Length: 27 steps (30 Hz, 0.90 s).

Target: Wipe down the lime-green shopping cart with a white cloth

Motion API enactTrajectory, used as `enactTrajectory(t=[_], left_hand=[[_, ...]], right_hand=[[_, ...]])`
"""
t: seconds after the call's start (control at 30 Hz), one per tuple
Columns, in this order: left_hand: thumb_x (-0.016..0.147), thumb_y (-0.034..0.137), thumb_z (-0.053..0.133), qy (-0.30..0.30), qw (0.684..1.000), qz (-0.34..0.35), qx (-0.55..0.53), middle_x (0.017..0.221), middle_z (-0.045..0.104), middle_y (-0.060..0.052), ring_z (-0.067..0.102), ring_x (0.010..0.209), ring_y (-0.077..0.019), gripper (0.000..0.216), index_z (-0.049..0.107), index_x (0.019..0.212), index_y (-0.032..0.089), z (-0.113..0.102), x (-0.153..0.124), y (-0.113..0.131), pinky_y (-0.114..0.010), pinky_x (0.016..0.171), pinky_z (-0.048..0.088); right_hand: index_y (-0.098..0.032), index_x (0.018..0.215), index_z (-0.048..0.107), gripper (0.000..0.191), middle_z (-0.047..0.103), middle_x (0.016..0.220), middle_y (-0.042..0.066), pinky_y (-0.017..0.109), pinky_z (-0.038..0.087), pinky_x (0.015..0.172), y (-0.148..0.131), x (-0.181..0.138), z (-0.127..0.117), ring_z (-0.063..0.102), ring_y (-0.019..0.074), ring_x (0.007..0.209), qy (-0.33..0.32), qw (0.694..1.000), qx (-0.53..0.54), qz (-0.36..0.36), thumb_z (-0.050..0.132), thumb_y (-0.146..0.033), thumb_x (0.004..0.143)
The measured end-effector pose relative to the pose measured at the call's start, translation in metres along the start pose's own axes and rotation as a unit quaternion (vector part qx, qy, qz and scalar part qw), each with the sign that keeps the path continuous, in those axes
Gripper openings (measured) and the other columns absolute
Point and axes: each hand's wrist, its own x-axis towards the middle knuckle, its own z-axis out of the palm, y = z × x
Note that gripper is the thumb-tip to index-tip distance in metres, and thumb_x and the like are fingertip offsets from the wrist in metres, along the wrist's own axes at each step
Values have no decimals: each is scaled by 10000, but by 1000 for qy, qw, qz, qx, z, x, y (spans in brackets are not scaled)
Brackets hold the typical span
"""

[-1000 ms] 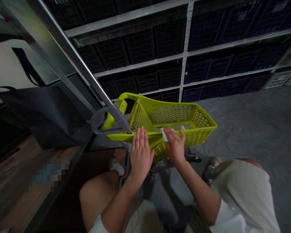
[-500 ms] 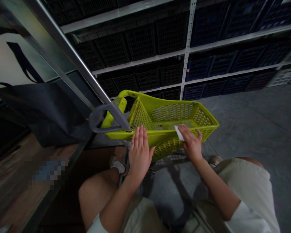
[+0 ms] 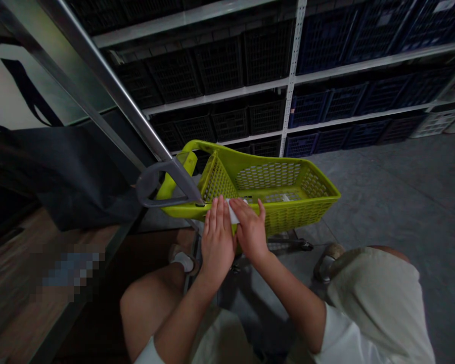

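Observation:
A lime-green shopping cart [image 3: 293, 205] with perforated basket walls stands in front of me. My left hand [image 3: 217, 245] lies on its near side wall by the grey handle loop [image 3: 167, 184], fingers stretched out and together. Beside it, my right hand [image 3: 253, 233] presses a folded white wipe [image 3: 233, 212] against the same rim, its fingers over the wipe. The two hands touch or nearly touch. It cannot be made out whether the wipe is cloth or paper.
White shelving [image 3: 288, 101] with rows of black crates [image 3: 220, 65] and blue crates [image 3: 309, 108] runs behind the cart. At left are a metal pole [image 3: 125, 96], a dark bag [image 3: 91, 172] and a wooden surface [image 3: 18, 283]. Grey floor [image 3: 387, 187] extends right.
My right hand has slid left along the rim with the wipe, from mid-basket to beside my left hand. My left hand has stayed in place.

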Motion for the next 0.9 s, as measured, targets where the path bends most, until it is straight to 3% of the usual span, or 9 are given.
enactTrajectory(t=[0.1, 0.2, 0.33, 0.43, 0.5, 0.6, 0.73, 0.8, 0.9], left_hand=[[935, 268, 500, -14, 1000, -5, 6, 1655, 219, -198, 147, 1555, -302, 764, 163, 1580, 37, -3, 0, 0, -503, 1240, 265], [948, 331, 524, -30, 999, -16, 17, 1653, 217, -207, 154, 1554, -305, 764, 211, 1559, -5, -6, 1, 1, -483, 1249, 254], [958, 352, 520, -32, 999, -15, 15, 1651, 230, -205, 159, 1554, -299, 774, 193, 1565, 0, -7, 1, 2, -482, 1249, 255], [952, 348, 530, -27, 1000, -11, 6, 1652, 227, -208, 145, 1557, -299, 797, 163, 1573, 9, -6, -1, 3, -487, 1249, 253], [951, 346, 529, -24, 1000, -10, 3, 1654, 217, -212, 135, 1559, -300, 801, 157, 1572, 2, -4, -1, 4, -487, 1251, 248], [950, 337, 518, -24, 1000, -11, 2, 1657, 205, -214, 130, 1558, -309, 791, 160, 1570, 0, -2, -1, 5, -494, 1248, 244], [933, 236, 495, -25, 1000, -18, 1, 1655, 210, -215, 111, 1560, -295, 744, 178, 1566, 6, -1, 0, 4, -484, 1248, 245], [922, 204, 494, -27, 999, -21, 3, 1654, 216, -210, 117, 1560, -285, 733, 196, 1563, 13, -2, 0, 4, -476, 1249, 248], [930, 263, 528, -33, 999, -23, 8, 1655, 214, -202, 143, 1557, -287, 748, 212, 1560, 13, -5, 1, 3, -471, 1248, 256]], right_hand=[[-242, 1432, 503, 690, 600, 1441, 54, 514, 13, 1241, 16, -3, -7, 527, 187, 1358, -6, 999, -28, -35, 398, -3, 793], [-242, 1457, 468, 730, 595, 1444, 69, 549, 28, 1229, 59, -15, -22, 516, 203, 1370, -6, 996, -82, -45, 409, 4, 772], [-245, 1473, 453, 792, 600, 1438, 82, 584, 62, 1216, 119, -36, -48, 519, 236, 1368, 16, 987, -157, -15, 426, 10, 724], [-253, 1466, 470, 775, 594, 1443, 87, 604, 81, 1210, 136, -44, -56, 515, 252, 1371, 43, 983, -177, 24, 422, -6, 733], [-248, 1438, 504, 727, 611, 1424, 85, 617, 108, 1200, 126, -40, -50, 521, 254, 1367, 59, 982, -171, 56, 412, -18, 754], [-235, 1379, 562, 662, 643, 1385, 75, 595, 114, 1206, 80, -24, -30, 554, 229, 1334, 51, 988, -128, 70, 393, -20, 776], [-216, 1379, 562, 646, 615, 1422, 62, 476, 107, 1237, 16, -3, -4, 527, 173, 1360, 0, 1000, -30, -5, 377, -15, 794], [-215, 1389, 551, 656, 604, 1436, 58, 455, 84, 1242, 5, 1, 0, 515, 166, 1371, -2, 999, -10, -35, 382, -13, 788], [-222, 1425, 509, 699, 593, 1449, 55, 465, 38, 1244, 20, -3, -6, 501, 169, 1384, 1, 998, -20, -61, 385, -7, 771]])
